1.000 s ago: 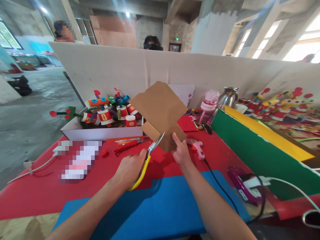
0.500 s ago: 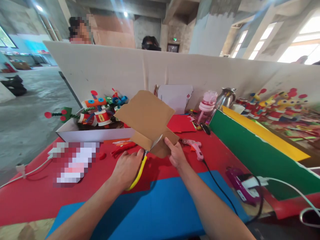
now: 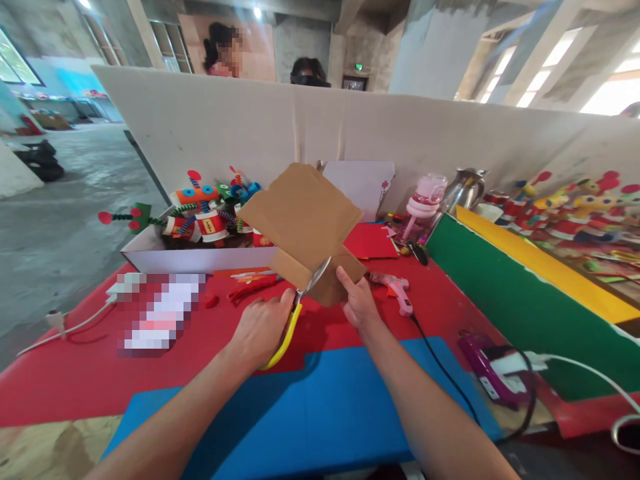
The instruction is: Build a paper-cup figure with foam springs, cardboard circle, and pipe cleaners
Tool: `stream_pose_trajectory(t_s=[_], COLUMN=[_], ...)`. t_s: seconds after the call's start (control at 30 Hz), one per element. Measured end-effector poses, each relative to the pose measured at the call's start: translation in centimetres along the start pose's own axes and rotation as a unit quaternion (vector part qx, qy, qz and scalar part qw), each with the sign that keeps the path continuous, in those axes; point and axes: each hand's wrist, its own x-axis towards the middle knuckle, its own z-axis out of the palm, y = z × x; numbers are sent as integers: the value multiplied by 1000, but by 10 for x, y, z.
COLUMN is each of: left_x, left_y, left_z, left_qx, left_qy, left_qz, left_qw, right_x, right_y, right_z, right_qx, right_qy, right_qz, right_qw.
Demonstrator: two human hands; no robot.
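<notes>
My left hand (image 3: 265, 327) is closed round the yellow handles of a pair of scissors (image 3: 287, 340). One scissor blade lies in front of a brown piece of cardboard (image 3: 305, 213), at its lower part; the other blade is hidden behind it. My right hand (image 3: 359, 299) grips the lower right edge of the cardboard, thumb on the near face. The cardboard is held up above the table, with flaps at its lower side. A pink glue gun (image 3: 397, 293) lies on the red surface just right of my right hand.
A blue sheet (image 3: 325, 413) lies over the red table cover (image 3: 220, 347). At back left stands a white box (image 3: 210, 259) with paper-cup figures (image 3: 210, 227). A green panel (image 3: 500, 293) borders the right. A purple power strip (image 3: 493, 370), a pink bottle (image 3: 425, 200) and a white partition (image 3: 225, 127) are also here.
The view has shifted slightly, so most things sit a little further right and higher. Both hands keep their grips on the scissors and cardboard. A person behind the partition shows further right.
</notes>
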Motion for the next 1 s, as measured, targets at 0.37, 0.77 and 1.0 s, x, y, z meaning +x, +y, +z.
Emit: stream_pose_trajectory(t_s=[0.37, 0.77, 1.0], left_x=[5, 4, 4], left_y=[-6, -7, -11], left_z=[7, 7, -1], left_qx=[-12, -7, 14], left_qy=[48, 22, 57], left_qz=[21, 11, 19], left_qw=[999, 1000, 998], right_x=[-7, -8, -5], right_y=[1, 2, -5], right_z=[4, 6, 5], right_qx=[-54, -30, -59], right_qy=[-34, -24, -12], right_qz=[19, 46, -3], right_qw=[998, 998, 998])
